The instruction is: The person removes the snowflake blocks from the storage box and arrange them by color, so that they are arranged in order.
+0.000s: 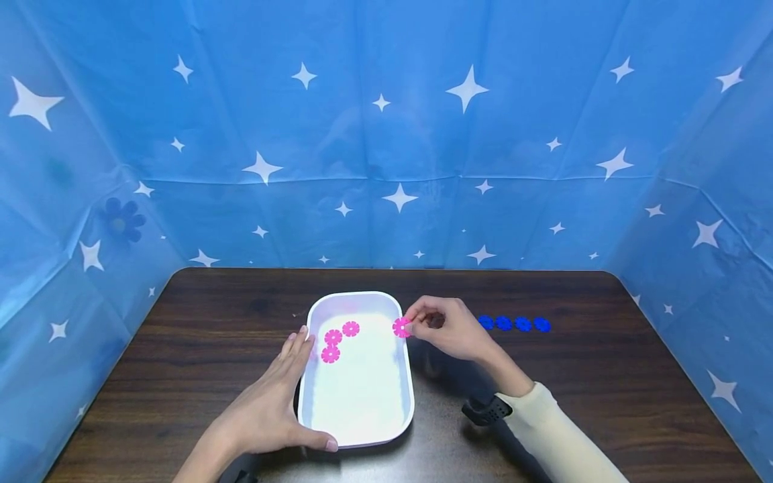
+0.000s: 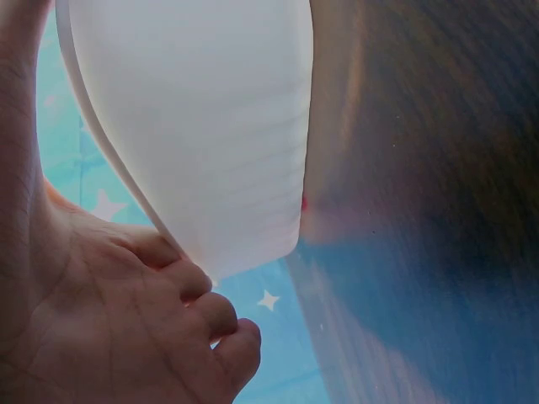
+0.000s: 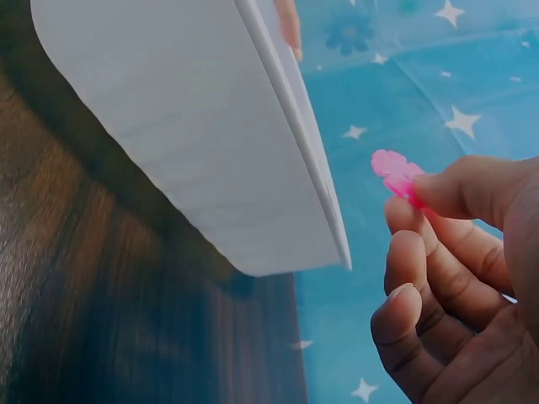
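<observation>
The white tray (image 1: 362, 416) lies on the dark wooden surface (image 1: 181, 349) with its long axis going away from the person, one short end near the body and the other toward the blue starred backdrop (image 1: 386, 134). The left hand (image 1: 266, 409) rests along the left wall of the tray, fingers quite straight against this wall and the thumb lying along the near rim; it steadies the tray without closing around it. In the left wrist view the fingers (image 2: 210, 311) are only loosely bent beside the wall of the tray (image 2: 210, 126).

The right hand (image 1: 449, 330) pinches a pink flower-shaped disc (image 1: 401, 327) between thumb and forefinger, just at the right rim of the tray near its far end. The disc stands more or less on edge, with its flat face toward the head camera. In the right wrist view, the pink disc (image 3: 396, 172) is half covered by the fingertips (image 3: 459, 189), so its full shape cannot be made out, and the other fingers curl into the palm.

Three more pink discs (image 1: 335, 342) lie flat inside the tray in its far left part, close together; whether they touch is hard to say.

To the right of the right hand, four blue discs (image 1: 513, 324) lie in a row on the surface, running left to right. A dark wrist strap (image 1: 486, 409) sits at the cream sleeve (image 1: 555, 429), and the lower edge of the picture cuts off both forearms.
</observation>
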The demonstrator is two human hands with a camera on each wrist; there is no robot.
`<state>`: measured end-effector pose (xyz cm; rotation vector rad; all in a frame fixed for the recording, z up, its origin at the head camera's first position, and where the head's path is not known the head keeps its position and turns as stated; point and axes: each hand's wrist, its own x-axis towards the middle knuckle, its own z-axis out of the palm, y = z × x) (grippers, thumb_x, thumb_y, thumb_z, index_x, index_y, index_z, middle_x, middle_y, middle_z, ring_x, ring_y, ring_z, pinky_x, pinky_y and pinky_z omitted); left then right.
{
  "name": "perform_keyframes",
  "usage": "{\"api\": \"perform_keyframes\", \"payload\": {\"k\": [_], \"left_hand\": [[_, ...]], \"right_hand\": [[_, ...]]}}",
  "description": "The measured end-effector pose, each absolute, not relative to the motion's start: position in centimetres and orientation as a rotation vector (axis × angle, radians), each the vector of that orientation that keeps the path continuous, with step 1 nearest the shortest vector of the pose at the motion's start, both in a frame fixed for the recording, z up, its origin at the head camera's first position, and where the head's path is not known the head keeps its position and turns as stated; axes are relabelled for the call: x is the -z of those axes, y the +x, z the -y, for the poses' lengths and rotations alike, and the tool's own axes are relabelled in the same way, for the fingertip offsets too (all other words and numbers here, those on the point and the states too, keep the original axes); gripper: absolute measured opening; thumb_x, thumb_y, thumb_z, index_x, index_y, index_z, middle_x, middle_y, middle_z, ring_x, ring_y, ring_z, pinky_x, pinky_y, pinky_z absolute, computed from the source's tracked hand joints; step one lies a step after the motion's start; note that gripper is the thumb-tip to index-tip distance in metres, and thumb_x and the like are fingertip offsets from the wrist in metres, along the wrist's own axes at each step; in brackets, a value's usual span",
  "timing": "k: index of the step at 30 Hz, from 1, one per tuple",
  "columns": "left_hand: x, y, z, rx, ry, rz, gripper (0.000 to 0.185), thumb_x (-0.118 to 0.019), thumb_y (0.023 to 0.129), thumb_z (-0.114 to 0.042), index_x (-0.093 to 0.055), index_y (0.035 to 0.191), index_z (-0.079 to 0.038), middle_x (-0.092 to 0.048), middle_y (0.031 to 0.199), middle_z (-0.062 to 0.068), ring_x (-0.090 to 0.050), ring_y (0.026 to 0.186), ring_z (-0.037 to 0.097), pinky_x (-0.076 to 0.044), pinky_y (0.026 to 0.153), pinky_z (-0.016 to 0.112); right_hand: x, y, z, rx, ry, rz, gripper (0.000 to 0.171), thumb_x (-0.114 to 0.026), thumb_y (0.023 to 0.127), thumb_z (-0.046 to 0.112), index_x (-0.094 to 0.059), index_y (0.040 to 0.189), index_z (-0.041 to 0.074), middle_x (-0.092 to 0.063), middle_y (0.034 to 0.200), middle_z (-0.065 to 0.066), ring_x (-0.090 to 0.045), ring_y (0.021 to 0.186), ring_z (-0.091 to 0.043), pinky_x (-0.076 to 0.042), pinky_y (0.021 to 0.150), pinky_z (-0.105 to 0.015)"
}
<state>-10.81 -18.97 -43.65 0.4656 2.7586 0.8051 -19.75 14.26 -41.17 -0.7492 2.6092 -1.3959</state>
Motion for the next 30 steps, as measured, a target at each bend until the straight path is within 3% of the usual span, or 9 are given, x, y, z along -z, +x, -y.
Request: {"api": "perform_keyframes", "payload": {"k": [16, 30], "left_hand": [[43.8, -10.9, 18.9, -0.791, 0.464, -2.764, 0.159, -0.079, 0.046, -0.09, -0.005, 0.167, -0.018, 0.0, 0.175, 0.005, 0.0, 0.162, 0.032, -0.027, 0.118, 0.071], [43.7, -10.9, 18.9, -0.787, 0.462, -2.774, 0.159, -0.078, 0.046, -0.091, -0.006, 0.167, -0.019, 0.0, 0.175, 0.005, 0.0, 0.162, 0.031, -0.027, 0.118, 0.071]], "right_hand": [[42.7, -19.6, -18.9, 1.451, -0.53, -2.679, 0.009, -0.07, 0.096, 0.015, -0.073, 0.103, 0.019, -0.069, 0.088, -0.001, -0.062, 0.08, -0.02, -0.053, 0.073, -0.03], [43.9, -19.2, -23.3, 1.411, -0.34, -2.739, 0.011, -0.07, 0.098, 0.021, -0.072, 0.107, 0.017, -0.074, 0.093, -0.007, -0.067, 0.082, -0.027, -0.051, 0.064, -0.029]]}}
